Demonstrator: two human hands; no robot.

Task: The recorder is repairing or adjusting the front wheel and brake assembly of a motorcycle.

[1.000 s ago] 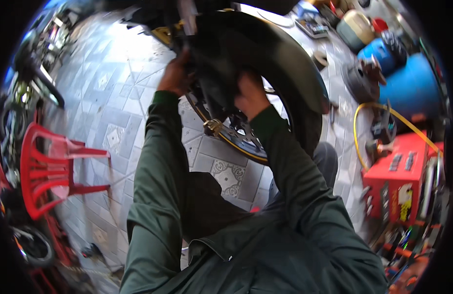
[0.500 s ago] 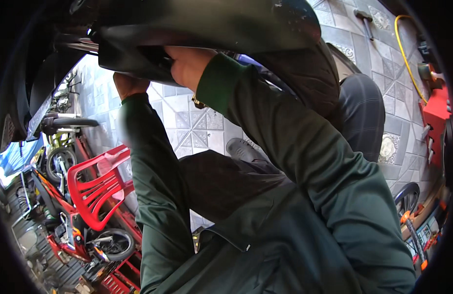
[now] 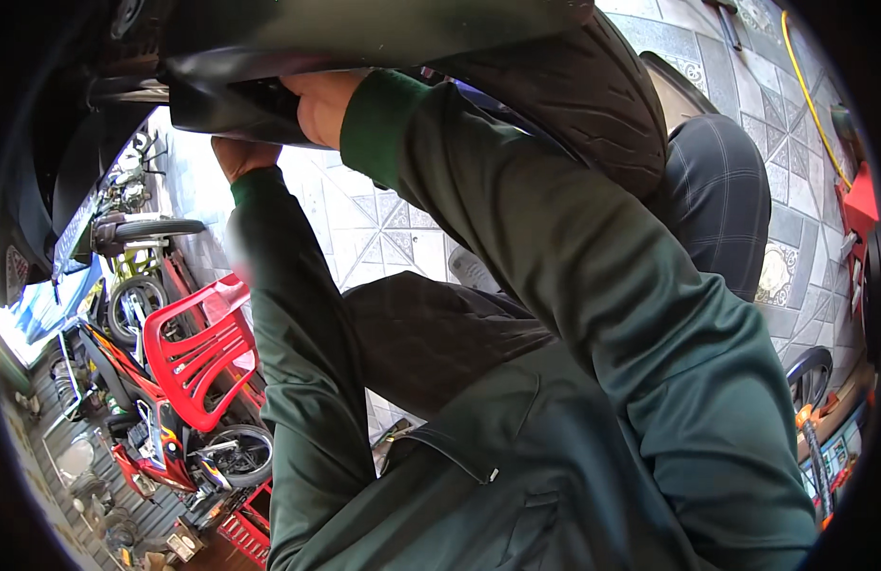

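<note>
A motorcycle's glossy black body panel (image 3: pixel 393 33) spans the top of the view, above its dark tyre (image 3: pixel 583 105). At the left a smaller black part (image 3: pixel 207 108) hangs below it. My right hand (image 3: pixel 322 103) reaches into the dark opening between these parts, its fingers out of sight. Below and to the left, my left hand (image 3: pixel 244 157) comes up against the underside of the smaller part. That part covers the left fingers, so what either hand grips is hidden.
A red plastic chair (image 3: pixel 200 357) stands at the left, with a red and black motorcycle (image 3: pixel 159 438) beside it. A yellow cable (image 3: pixel 813 109) runs along the right, near a red box (image 3: pixel 861 202). At the upper right a hammer (image 3: pixel 731 24) lies on the tiled floor.
The whole view has shifted, with the motorcycle slightly higher in it. Both hands stay at the same places on the black parts, and I see no release.
</note>
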